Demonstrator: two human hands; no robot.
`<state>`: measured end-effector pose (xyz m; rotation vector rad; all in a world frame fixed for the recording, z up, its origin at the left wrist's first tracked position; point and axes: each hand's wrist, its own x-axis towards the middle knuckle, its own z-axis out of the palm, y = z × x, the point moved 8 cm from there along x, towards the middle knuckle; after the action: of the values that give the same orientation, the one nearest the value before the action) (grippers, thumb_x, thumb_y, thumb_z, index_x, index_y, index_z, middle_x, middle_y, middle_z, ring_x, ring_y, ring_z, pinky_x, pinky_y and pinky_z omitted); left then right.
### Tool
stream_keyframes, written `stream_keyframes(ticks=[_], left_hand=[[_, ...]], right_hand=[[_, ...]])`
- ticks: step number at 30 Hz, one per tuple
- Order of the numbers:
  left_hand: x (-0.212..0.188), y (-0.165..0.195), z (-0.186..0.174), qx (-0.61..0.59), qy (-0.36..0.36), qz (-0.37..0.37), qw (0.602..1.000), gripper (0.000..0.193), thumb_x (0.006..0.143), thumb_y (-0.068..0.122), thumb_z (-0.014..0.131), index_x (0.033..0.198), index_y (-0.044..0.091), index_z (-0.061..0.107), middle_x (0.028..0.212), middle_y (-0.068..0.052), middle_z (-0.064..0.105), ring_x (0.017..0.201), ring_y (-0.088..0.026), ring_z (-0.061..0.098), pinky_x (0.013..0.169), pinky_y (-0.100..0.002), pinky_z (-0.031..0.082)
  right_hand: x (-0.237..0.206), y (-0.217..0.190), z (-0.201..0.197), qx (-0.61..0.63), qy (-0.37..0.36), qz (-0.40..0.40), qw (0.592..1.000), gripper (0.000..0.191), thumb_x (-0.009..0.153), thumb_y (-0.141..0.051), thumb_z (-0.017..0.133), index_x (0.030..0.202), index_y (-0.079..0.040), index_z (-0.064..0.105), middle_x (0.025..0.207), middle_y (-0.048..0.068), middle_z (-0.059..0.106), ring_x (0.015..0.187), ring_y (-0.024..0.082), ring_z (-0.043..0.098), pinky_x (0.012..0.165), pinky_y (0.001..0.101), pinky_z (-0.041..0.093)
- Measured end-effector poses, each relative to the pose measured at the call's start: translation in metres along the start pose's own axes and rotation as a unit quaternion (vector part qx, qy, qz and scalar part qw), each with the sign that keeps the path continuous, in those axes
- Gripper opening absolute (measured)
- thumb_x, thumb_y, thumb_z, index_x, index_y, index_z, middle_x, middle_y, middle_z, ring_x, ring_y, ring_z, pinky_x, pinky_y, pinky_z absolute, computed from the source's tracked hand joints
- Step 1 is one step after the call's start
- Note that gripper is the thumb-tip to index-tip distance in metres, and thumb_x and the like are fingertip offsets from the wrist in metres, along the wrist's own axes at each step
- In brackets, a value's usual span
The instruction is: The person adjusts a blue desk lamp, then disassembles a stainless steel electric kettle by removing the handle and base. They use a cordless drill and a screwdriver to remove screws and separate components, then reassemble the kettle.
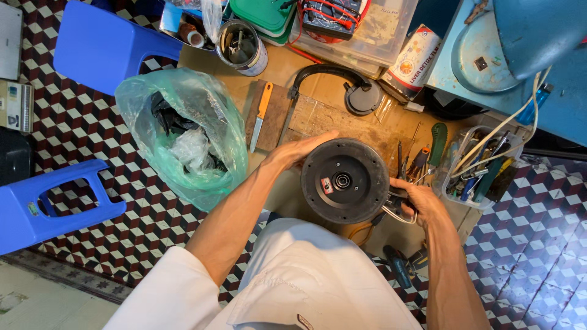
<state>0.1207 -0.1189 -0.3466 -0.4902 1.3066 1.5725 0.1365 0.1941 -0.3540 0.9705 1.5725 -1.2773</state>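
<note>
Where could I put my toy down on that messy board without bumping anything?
Bare wood lies between the orange-handled knife and the black hose, above the round black base. Right of the base is crowded: screwdrivers and the tool tub.

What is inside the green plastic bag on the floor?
Through the thin green plastic bag, crumpled black material and clear plastic wrapping show. Anything beneath them is hidden.

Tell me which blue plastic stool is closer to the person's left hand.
The upper blue stool, seen seat-up behind the green bag, is nearer the left hand. The other stool lies tipped at the lower left edge.
</note>
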Motion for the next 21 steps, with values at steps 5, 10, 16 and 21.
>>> stream_keyframes(ticks=[5, 10, 16, 21], left_hand=[[0.006, 0.003, -0.007, 0.051, 0.057, -0.017, 0.997, 0.089, 0.082, 0.084, 0.036, 0.133, 0.02, 0.07, 0.11, -0.017, 0.074, 0.094, -0.03, 0.07, 0.079, -0.048, 0.052], [0.0, 0.025, 0.004, 0.027, 0.064, 0.073, 0.995, 0.093, 0.084, 0.084, 0.039, 0.145, 0.016, 0.058, 0.14, -0.015, 0.057, 0.126, -0.029, 0.052, 0.103, -0.051, 0.038], [-0.02, 0.048, 0.021, -0.042, 0.088, 0.077, 0.992, 0.091, 0.082, 0.076, 0.036, 0.155, 0.022, 0.041, 0.166, -0.004, 0.033, 0.152, -0.026, 0.022, 0.116, -0.058, 0.009], [-0.02, 0.073, 0.03, -0.042, 0.087, 0.186, 0.978, 0.09, 0.09, 0.076, 0.042, 0.158, 0.017, 0.034, 0.168, -0.006, 0.028, 0.155, -0.023, 0.021, 0.123, -0.042, 0.014]], right_hand=[[-0.008, 0.008, 0.003, 0.044, -0.018, 0.018, 0.999, 0.03, 0.084, -0.025, 0.077, 0.089, 0.002, 0.065, 0.067, 0.013, 0.066, 0.033, 0.011, 0.038, 0.029, 0.0269, 0.024], [-0.012, 0.013, 0.007, 0.074, -0.017, 0.018, 0.997, 0.028, 0.085, -0.025, 0.076, 0.091, -0.001, 0.064, 0.067, 0.01, 0.065, 0.031, 0.01, 0.04, 0.027, 0.0248, 0.025], [0.005, 0.029, 0.017, 0.118, -0.04, 0.044, 0.991, 0.028, 0.093, -0.031, 0.07, 0.092, -0.004, 0.065, 0.068, 0.01, 0.067, 0.03, 0.008, 0.038, 0.025, 0.022, 0.024], [0.013, 0.043, 0.036, 0.166, -0.119, 0.071, 0.976, 0.034, 0.096, -0.044, 0.064, 0.09, -0.01, 0.062, 0.066, 0.013, 0.064, 0.029, 0.008, 0.039, 0.024, 0.0229, 0.022]])
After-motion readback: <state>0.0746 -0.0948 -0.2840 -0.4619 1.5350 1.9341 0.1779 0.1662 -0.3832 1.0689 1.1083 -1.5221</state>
